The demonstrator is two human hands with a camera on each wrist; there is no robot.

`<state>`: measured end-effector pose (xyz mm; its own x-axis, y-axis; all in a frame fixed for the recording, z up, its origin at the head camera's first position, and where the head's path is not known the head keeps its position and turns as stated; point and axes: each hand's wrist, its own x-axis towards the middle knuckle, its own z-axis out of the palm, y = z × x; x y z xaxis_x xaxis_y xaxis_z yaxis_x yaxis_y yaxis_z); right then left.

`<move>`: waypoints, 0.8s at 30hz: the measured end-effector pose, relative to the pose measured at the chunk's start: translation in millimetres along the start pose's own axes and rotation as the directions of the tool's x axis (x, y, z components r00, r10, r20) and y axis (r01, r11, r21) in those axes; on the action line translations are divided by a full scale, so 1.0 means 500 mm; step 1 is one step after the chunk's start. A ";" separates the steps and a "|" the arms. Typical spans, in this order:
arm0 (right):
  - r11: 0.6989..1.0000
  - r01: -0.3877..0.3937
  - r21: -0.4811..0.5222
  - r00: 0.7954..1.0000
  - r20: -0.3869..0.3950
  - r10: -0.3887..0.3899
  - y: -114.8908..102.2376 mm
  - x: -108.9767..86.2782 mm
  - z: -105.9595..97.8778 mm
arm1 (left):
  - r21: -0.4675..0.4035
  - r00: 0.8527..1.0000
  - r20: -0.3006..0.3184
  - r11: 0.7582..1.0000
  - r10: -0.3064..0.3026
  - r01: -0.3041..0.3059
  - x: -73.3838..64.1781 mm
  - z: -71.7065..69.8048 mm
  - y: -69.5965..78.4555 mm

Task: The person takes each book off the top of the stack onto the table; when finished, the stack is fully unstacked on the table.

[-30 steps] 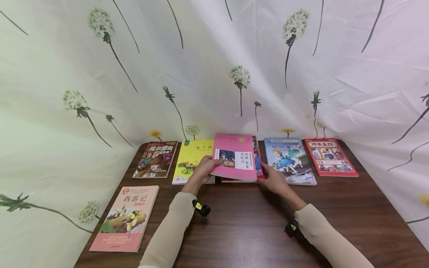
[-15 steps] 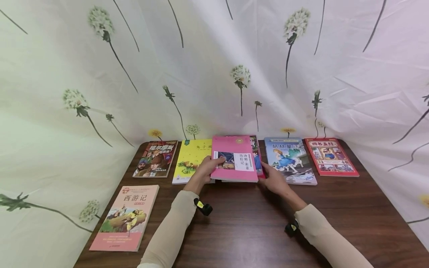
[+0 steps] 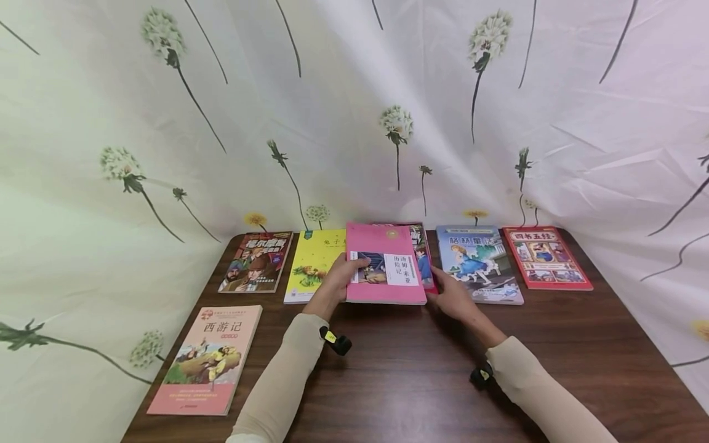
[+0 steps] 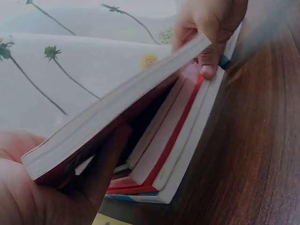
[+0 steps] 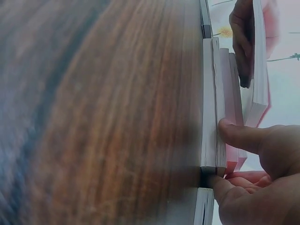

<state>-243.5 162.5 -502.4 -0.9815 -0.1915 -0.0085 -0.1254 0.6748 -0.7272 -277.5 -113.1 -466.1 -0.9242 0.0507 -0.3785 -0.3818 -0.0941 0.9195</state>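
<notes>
In the head view my left hand (image 3: 335, 282) holds a pink book (image 3: 382, 289) by its left edge, thumb on the cover. The left wrist view has this book tilted up, one side raised above a stack of books (image 4: 161, 161), with my fingers underneath. My right hand (image 3: 455, 298) grips the stack's near right corner. Its thumb (image 5: 239, 135) lies on the page edges in the right wrist view, and the other fingers bend around the side. A cover with a cartoon figure (image 3: 424, 264) shows at the stack's right; the pink book hides most of the stack.
A yellow book (image 3: 310, 271) lies left of the stack, a blue book (image 3: 477, 264) to its right. Farther out are a dark detective book (image 3: 257, 263) and a red book (image 3: 547, 258). A pale pink book (image 3: 206, 363) lies at the front left. A floral curtain (image 3: 332, 123) hangs behind the table.
The pink book has shifted slightly left and toward me in my left hand, baring more of the cover beneath it. My right hand has stayed at the stack's corner.
</notes>
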 end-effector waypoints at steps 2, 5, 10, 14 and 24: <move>1.000 -0.006 0.000 1.000 -0.003 0.006 0.000 0.000 -0.001 | 0.018 1.000 -0.003 1.000 0.014 -0.014 0.000 0.001 -0.001; 1.000 -0.011 0.007 1.000 0.000 0.011 -0.001 -0.001 -0.001 | 0.015 1.000 -0.002 1.000 0.025 -0.025 0.000 0.000 0.000; 1.000 -0.014 0.016 1.000 0.001 0.014 0.002 0.000 -0.001 | -0.041 0.999 0.039 0.999 0.029 -0.027 -0.002 -0.010 0.011; 1.000 -0.017 0.023 1.000 0.002 0.017 0.004 0.001 0.000 | -0.069 0.997 0.061 0.997 0.046 -0.041 -0.013 -0.019 0.026; 0.999 -0.037 0.038 0.999 0.022 0.036 0.003 0.000 0.001 | 0.020 0.993 0.007 0.993 0.120 -0.120 -0.053 -0.050 0.051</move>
<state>-243.7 163.2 -503.9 -0.9819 -0.1826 -0.0499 -0.0834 0.6541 -0.7518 -263.0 -141.9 -435.1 -0.9633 0.0461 -0.2644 -0.2674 -0.0799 0.9603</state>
